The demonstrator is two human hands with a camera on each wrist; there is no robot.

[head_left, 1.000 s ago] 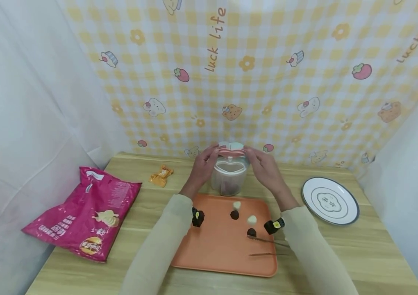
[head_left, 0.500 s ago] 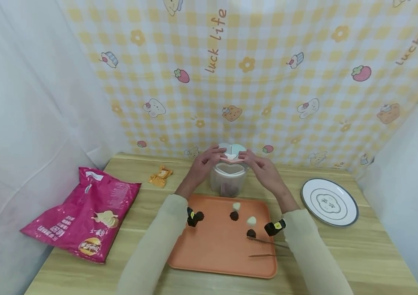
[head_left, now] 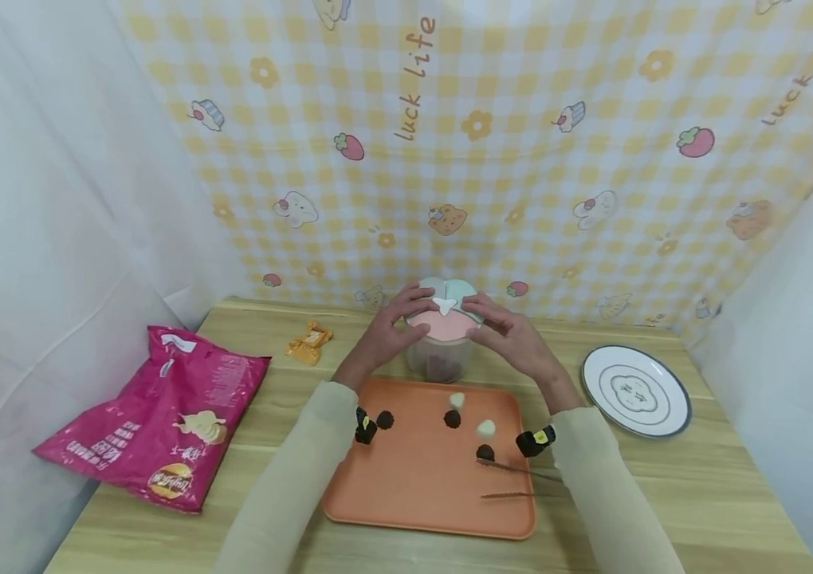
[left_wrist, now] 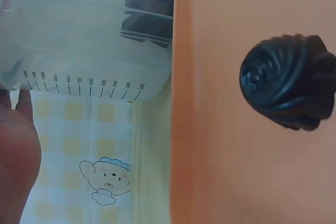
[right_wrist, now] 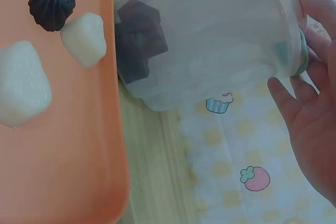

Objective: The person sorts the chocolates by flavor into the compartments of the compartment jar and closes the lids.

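A clear plastic storage jar (head_left: 441, 367) stands behind the tray, its lid (head_left: 445, 325) divided into pink, white and green flaps. My left hand (head_left: 392, 328) grips the lid's left side, fingers on top and thumb near the front. Opposite it, my right hand (head_left: 512, 339) holds the right side, thumb and fingers bent round the rim. The pink flap lies flat over the front opening. Dark brown pieces (right_wrist: 142, 38) sit at the jar's bottom, as the right wrist view shows. Volume marks run along the jar wall (left_wrist: 73, 45) in the left wrist view.
An orange tray (head_left: 421, 494) bears swirled dark chocolates (head_left: 453, 418), white pieces (head_left: 486, 428) and thin tongs (head_left: 510, 467), partly under the right sleeve. Left are a magenta chip bag (head_left: 162, 414) and an orange-wrapped sweet (head_left: 308, 344). A white plate (head_left: 600, 383) lies at right.
The pink flap, raised a second ago, has swung down toward the front and now covers the heart-shaped opening. Both hands have come forward with it, thumbs now lower at the lid's front.
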